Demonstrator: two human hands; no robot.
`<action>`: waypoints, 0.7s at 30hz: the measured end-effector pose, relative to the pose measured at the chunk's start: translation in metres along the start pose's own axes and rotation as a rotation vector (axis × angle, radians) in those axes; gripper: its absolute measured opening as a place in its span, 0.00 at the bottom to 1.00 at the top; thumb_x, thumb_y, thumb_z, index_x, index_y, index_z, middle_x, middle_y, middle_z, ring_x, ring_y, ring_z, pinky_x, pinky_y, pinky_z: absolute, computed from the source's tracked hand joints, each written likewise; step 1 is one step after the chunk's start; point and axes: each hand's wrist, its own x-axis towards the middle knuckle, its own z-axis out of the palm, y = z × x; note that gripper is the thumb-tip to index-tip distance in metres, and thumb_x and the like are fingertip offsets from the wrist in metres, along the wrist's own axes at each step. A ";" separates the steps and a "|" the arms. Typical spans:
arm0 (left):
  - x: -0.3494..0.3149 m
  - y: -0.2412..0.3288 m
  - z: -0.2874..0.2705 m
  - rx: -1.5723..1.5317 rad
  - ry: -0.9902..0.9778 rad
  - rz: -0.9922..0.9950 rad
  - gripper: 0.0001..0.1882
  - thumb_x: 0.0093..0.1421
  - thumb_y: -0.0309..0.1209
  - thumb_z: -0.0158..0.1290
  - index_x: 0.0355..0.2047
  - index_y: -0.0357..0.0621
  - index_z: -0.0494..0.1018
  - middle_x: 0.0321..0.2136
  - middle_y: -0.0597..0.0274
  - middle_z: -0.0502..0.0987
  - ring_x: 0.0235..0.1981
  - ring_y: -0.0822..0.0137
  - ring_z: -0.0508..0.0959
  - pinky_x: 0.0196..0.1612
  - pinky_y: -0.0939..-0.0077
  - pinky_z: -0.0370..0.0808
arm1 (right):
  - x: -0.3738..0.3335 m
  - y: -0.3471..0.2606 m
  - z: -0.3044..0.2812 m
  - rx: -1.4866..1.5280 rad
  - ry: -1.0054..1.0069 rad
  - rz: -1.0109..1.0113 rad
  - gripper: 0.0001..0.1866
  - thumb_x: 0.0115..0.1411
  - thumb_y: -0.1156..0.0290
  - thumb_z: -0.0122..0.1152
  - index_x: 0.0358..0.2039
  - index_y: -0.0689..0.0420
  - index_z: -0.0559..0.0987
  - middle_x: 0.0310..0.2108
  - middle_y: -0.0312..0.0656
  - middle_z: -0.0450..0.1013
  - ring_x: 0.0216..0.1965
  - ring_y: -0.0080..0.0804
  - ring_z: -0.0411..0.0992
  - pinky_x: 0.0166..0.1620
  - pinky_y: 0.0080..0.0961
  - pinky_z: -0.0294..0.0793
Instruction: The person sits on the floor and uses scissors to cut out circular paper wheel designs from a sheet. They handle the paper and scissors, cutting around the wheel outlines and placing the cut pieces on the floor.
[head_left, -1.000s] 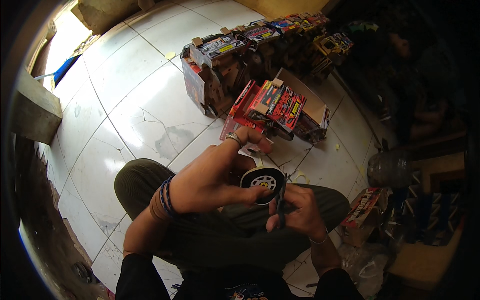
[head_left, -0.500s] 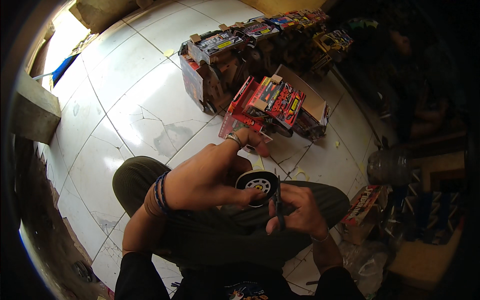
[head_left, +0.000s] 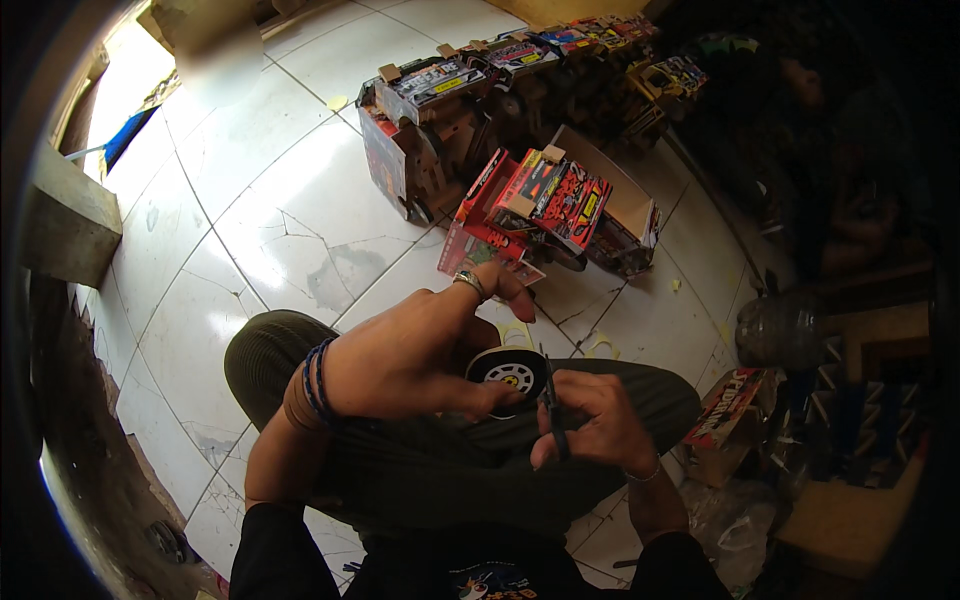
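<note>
My left hand (head_left: 425, 345) pinches a flat round disc (head_left: 508, 372) between thumb and fingers, over my crossed legs. A black wheel with pale spokes and a yellow centre is printed on it. Scissors (head_left: 556, 425) with dark handles are in my right hand (head_left: 600, 415), fingers closed round the handles. Their blades point away from me and stand at the disc's right edge; whether they touch it I cannot tell. My left index finger, wearing a ring, stretches outward, apart from the disc.
Ahead stands a red cardboard toy truck (head_left: 560, 205), with a row of similar trucks (head_left: 430, 85) behind it. Pale cut scraps (head_left: 602, 345) lie on the cracked tile floor (head_left: 290, 240). At right are a printed carton (head_left: 728, 410), clear plastic (head_left: 735, 525) and a large translucent bottle (head_left: 775, 332).
The disc and the scissors have shifted slightly left, and the disc has turned a little. A blurred pale shape now shows at the upper left. The trucks have not moved.
</note>
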 end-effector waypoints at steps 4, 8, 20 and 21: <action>-0.001 -0.006 -0.002 0.059 0.072 0.084 0.31 0.62 0.26 0.66 0.59 0.40 0.60 0.32 0.55 0.84 0.32 0.70 0.85 0.35 0.75 0.79 | 0.000 0.003 0.003 0.043 0.031 0.030 0.24 0.38 0.57 0.87 0.24 0.58 0.79 0.26 0.34 0.75 0.26 0.26 0.75 0.30 0.26 0.70; 0.007 -0.012 -0.004 -0.146 0.159 0.167 0.33 0.61 0.33 0.69 0.60 0.40 0.63 0.29 0.63 0.82 0.32 0.73 0.83 0.37 0.78 0.77 | 0.004 0.006 0.007 0.064 0.152 -0.034 0.23 0.43 0.61 0.86 0.26 0.60 0.78 0.26 0.38 0.74 0.26 0.30 0.76 0.31 0.30 0.73; 0.028 -0.020 0.044 -0.179 0.447 0.297 0.11 0.73 0.30 0.54 0.49 0.34 0.76 0.34 0.61 0.82 0.35 0.76 0.81 0.38 0.77 0.77 | 0.025 0.003 0.044 0.162 0.533 -0.006 0.21 0.49 0.58 0.83 0.34 0.58 0.82 0.26 0.38 0.73 0.22 0.26 0.69 0.27 0.28 0.68; 0.028 -0.020 0.044 -0.134 0.467 0.298 0.11 0.73 0.30 0.54 0.47 0.34 0.76 0.31 0.61 0.82 0.33 0.75 0.82 0.36 0.76 0.77 | 0.025 0.005 0.046 0.153 0.523 0.011 0.21 0.49 0.57 0.83 0.33 0.58 0.82 0.26 0.37 0.73 0.22 0.25 0.68 0.26 0.28 0.67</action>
